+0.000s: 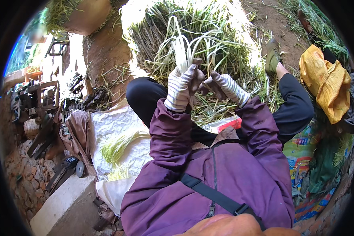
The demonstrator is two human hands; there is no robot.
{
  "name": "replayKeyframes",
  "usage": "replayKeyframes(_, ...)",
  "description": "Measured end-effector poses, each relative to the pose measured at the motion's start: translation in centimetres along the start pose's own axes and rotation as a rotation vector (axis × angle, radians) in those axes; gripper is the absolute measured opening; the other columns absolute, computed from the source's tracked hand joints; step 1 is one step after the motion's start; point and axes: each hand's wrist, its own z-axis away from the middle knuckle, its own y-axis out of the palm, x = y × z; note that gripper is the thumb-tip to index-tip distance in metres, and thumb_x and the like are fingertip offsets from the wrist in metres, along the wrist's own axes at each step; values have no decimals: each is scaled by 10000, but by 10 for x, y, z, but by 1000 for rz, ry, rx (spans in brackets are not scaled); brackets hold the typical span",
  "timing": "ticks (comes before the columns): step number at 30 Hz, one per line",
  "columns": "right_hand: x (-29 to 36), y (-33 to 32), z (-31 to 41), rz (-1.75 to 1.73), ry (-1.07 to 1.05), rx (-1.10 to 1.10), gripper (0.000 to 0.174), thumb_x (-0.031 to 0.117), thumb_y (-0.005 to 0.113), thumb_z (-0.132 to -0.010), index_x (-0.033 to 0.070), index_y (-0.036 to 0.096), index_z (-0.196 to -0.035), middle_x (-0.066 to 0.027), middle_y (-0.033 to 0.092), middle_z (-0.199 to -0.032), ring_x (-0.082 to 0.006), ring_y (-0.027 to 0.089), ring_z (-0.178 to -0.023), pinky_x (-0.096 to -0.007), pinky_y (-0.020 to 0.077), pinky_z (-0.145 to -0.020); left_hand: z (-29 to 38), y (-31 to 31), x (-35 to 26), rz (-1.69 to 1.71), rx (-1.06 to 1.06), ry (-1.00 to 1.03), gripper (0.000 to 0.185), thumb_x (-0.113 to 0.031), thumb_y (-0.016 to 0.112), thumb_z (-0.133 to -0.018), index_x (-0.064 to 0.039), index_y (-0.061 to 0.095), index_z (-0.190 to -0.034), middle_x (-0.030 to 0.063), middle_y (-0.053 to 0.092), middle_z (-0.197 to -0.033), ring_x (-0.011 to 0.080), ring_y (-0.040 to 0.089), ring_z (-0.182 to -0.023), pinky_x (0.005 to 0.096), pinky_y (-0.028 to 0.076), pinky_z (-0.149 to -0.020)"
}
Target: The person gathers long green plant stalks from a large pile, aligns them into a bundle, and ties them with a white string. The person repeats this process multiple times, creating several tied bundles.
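My left hand (183, 85), in a striped glove with dark-coated fingers, grips a bunch of long pale stalks (180, 54) whose bent green ends droop forward. Close beside it, my right hand (227, 88), gloved alike, has its fingers curled and pinches a thin brownish stalk (209, 68). The fingertips of both hands nearly meet; the exact contact there is partly hidden. Just beyond the hands rises a large heap of green-and-white stalks (153, 38), densely packed on its left side. Loose trimmings (221, 109) are strewn between my bent legs.
At left, a sorted bundle of pale stalks (124, 144) lies on a white woven sheet (106, 124). A yellow sack (324, 85) sits at right beyond my knee. Concrete block (65, 200), wooden stools (44, 94) and rubble stand left. Another person's foot in a green shoe (272, 56) may be mine; I cannot tell.
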Motion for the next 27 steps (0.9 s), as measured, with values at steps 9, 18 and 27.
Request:
replayKeyframes(9, -76, -143, 29, 1127, 383, -622, 345, 393, 544, -853, 127, 649, -1047, -129, 653, -988, -291, 614, -895, -397, 461, -808, 6, -55, -63, 221, -122, 272, 295, -244, 515, -934, -44, 540, -1149, 58, 598, -709, 61, 340, -344, 213, 251, -304)
replayKeyframes(18, 22, 18, 46, 283, -457, -455, 291, 186, 630, -866, 20, 630, -1106, -32, 674, -931, -12, 537, -691, -165, 421, -569, -3, -14, -20, 187, -212, 67, 302, -244, 583, -898, -35, 563, -1116, 66, 625, -741, 44, 339, -368, 185, 248, -325)
replayKeyframes(27, -22, 37, 43, 714, -157, -159, 261, 312, 601, -854, 128, 647, -1034, -135, 652, -855, -280, 637, -784, -337, 491, -693, 25, -2, 52, -136, -156, 108, 269, -138, 590, -890, 31, 565, -1098, 100, 653, -783, 106, 588, -617, 202, 453, -529)
